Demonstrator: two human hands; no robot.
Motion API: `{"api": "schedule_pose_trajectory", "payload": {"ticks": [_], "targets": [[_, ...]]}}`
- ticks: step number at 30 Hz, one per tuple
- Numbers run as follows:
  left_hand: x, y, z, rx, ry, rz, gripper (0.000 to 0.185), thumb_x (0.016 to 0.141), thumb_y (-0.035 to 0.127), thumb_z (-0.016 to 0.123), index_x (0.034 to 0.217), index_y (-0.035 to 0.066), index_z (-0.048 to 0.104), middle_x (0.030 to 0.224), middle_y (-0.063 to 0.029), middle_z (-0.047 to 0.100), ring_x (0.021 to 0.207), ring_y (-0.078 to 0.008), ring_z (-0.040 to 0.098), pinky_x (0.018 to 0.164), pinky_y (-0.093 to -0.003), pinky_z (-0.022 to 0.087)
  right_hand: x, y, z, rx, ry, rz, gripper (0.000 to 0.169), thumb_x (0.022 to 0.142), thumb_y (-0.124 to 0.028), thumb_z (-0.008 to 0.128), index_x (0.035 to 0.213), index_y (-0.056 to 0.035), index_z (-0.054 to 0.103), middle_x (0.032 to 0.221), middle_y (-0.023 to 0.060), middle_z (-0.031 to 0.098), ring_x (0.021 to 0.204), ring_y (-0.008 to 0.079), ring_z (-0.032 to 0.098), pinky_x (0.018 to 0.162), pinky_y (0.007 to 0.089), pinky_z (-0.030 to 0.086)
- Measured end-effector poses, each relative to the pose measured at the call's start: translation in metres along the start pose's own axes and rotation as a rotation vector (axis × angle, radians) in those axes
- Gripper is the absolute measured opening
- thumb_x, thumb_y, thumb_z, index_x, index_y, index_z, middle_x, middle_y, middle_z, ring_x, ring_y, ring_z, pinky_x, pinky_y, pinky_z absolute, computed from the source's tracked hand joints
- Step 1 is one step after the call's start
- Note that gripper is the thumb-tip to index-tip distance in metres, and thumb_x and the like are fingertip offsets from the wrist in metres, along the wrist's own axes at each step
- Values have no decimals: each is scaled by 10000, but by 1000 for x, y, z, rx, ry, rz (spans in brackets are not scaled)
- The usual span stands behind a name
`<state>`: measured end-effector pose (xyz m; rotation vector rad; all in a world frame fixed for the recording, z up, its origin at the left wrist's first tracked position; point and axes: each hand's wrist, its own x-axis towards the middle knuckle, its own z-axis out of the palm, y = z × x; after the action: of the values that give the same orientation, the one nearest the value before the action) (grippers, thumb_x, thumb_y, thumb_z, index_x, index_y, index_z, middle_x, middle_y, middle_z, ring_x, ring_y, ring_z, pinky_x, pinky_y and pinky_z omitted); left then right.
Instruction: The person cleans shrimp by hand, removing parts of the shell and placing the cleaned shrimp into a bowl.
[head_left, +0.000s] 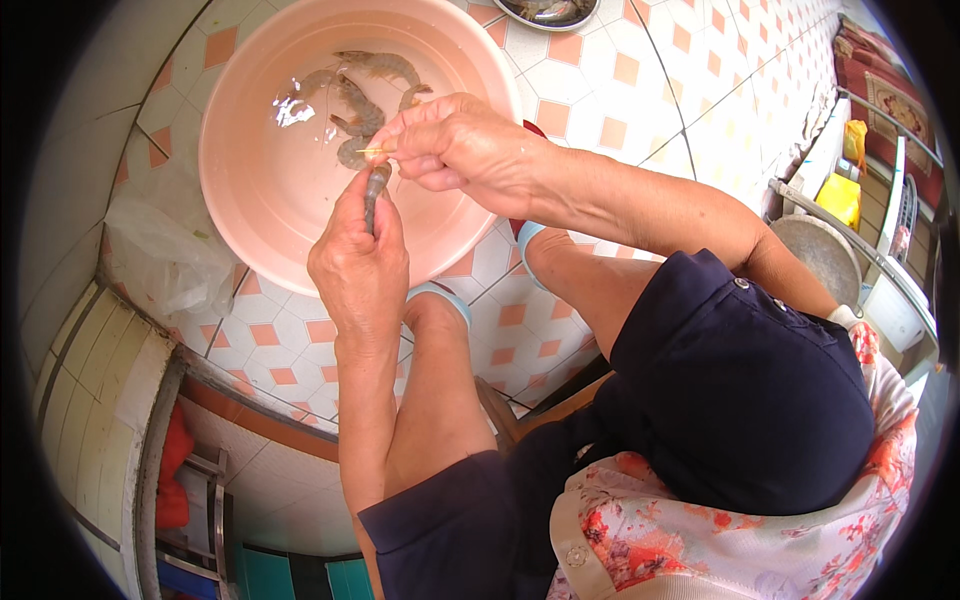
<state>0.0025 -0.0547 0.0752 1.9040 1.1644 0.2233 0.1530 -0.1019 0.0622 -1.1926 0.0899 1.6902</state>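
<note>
My left hand (362, 262) grips a raw grey shrimp (375, 191) between thumb and fingers, over the near side of a pink plastic basin (247, 202). Just above it, my right hand (450, 146) pinches a thin wooden toothpick (371, 151) at the upper end of the shrimp. Whether the tip touches the shrimp is hard to tell. Several whole shrimp (360, 105) lie in shallow water in the basin, partly hidden behind my right fingers. Light glints off the water at the left.
A dark-rimmed bowl (551, 22) with more shrimp stands on the tiled floor (607, 90) beyond the basin. A crumpled clear plastic bag (169, 255) lies left of it, by the wall. At the right are a metal rack (847, 225) and a round grey container (817, 255).
</note>
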Motion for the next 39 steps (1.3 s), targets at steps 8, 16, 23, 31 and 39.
{"api": "schedule_pose_trajectory", "payload": {"ticks": [8, 16, 23, 31, 39], "targets": [[-1, -17, 1, 133, -8, -35, 222, 802, 73, 579, 1010, 22, 640, 750, -186, 636, 634, -307, 623, 602, -372, 490, -3, -10, -3, 48, 9, -25, 158, 795, -55, 595, 916, 46, 607, 712, 27, 527, 623, 75, 438, 515, 190, 330], [25, -24, -8, 79, 39, -143, 226, 832, 138, 586, 1010, 9, 636, 620, -144, 614, 572, -218, 614, 585, -339, 482, 4, -8, -22, 138, 109, -73, 113, 793, -8, 565, 895, 42, 569, 645, 0, 451, 536, 61, 367, 445, 203, 244], [84, 85, 18, -148, -74, 381, 329, 848, 123, 577, 1146, -16, 567, 970, -136, 645, 855, -139, 606, 742, -264, 472, 9, 7, -23, 240, 170, -79, 54, 824, -29, 558, 780, -54, 538, 608, -33, 418, 520, 68, 348, 427, 219, 228], [76, 0, 19, -183, 55, 83, 279, 866, 173, 562, 1078, -8, 586, 987, -179, 639, 887, -307, 617, 740, -377, 480, 5, 6, -32, 158, 202, -26, 75, 838, -2, 506, 869, 48, 553, 605, -9, 408, 519, 81, 339, 435, 221, 252], [56, -75, -7, -33, -91, -35, 214, 866, 109, 572, 1066, 43, 605, 925, -111, 625, 850, -214, 594, 757, -288, 471, 6, 4, -20, 115, 11, -59, 120, 835, -26, 530, 920, 52, 567, 618, 15, 460, 541, 86, 384, 478, 223, 313]]}}
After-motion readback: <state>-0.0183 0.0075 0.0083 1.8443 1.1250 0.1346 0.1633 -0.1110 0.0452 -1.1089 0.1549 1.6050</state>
